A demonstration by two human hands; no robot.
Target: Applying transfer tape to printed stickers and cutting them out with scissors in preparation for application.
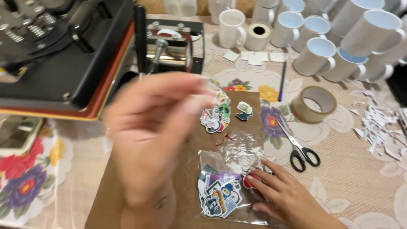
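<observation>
At lower centre of the frame, the right hand [285, 196] lies flat and open on a clear bag [231, 178] of stickers [218, 197], fingertips [251, 180] pressing its right edge, nothing gripped. The left hand [154, 127] is raised and blurred mid-frame, fingers pinched towards loose stickers [216, 116] on brown board [186, 169]; I cannot tell whether it holds one. A heat press [63, 51] fills the upper left, white mugs [313, 38] the upper right, with scissors [299, 148] and a tape roll [313, 104] to the right of the bag.
</observation>
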